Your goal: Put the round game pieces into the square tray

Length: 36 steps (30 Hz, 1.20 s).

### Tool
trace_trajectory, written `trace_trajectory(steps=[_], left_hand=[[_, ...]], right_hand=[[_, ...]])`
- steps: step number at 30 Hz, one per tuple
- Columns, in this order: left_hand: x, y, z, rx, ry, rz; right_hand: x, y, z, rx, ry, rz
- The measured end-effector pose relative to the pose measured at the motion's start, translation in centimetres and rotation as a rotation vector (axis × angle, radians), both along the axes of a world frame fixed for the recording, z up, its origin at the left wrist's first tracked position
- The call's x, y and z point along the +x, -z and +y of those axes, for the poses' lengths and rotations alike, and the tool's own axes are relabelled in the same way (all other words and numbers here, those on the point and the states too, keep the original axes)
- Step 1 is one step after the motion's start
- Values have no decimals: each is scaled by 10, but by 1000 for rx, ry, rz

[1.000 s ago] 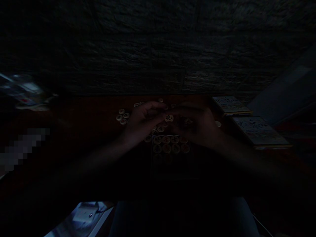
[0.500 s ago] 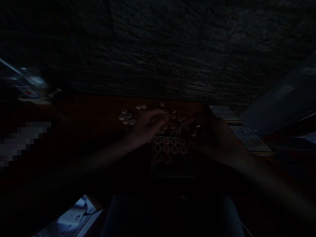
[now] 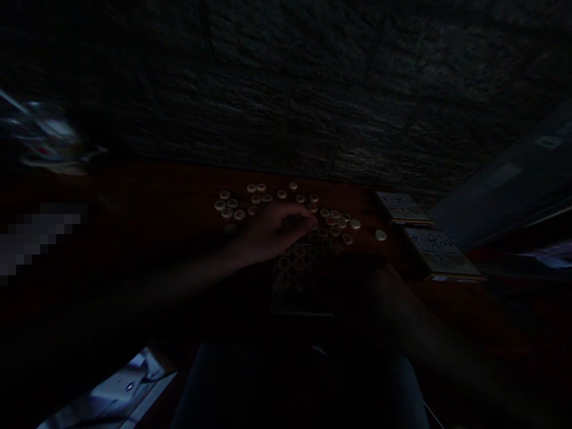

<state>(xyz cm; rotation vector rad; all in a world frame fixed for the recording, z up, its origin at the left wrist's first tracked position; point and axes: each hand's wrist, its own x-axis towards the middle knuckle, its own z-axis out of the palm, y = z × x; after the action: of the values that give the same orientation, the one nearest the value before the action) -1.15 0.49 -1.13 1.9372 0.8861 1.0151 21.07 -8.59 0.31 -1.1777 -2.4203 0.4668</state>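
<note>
In the dim light, several round Chinese chess pieces (image 3: pixel 239 214) lie scattered on the brown wooden table (image 3: pixel 170 196). My left hand (image 3: pixel 272 229) is over the near side of the scatter, thumb and fingertips brought together in a pinch. Whether a piece is between them is too dark to see. Below it, a shallow box (image 3: pixel 273 298) holds rows of larger-looking pieces with characters on them, such as one at the left side (image 3: pixel 283 280). My right hand (image 3: pixel 364 274) is over the box's right part, in deep shadow and blurred. Its fingers cannot be made out.
Two flat printed boxes or books (image 3: pixel 442 253) lie at the table's right. A stone-textured wall (image 3: pixel 286 101) rises behind. Far left stands a clear container (image 3: pixel 53 134) with something pale around its base. A lone piece (image 3: pixel 380 235) sits near the printed boxes.
My right hand has come down and toward me, from the loose pieces to over the box, uncovering pieces on the right. My left hand has shifted slightly right.
</note>
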Motion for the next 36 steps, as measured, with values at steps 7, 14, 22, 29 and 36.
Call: trace_trajectory(steps=[7,14,22,29,36], left_hand=[[0,1,0,0,6,-20],[0,1,0,3,10,-13],[-1,0,0,19,-15,10],[-2,-1,4,69,-63,1],[-17,-8,21,157,-315,-101]], right_hand=[[5,11,-2,-3,21,1],[5,12,-3,8,37,10],[1,4,-6,28,46,21],[6,-40,17,101,42,63],[-6,-46,125,153,323,503]])
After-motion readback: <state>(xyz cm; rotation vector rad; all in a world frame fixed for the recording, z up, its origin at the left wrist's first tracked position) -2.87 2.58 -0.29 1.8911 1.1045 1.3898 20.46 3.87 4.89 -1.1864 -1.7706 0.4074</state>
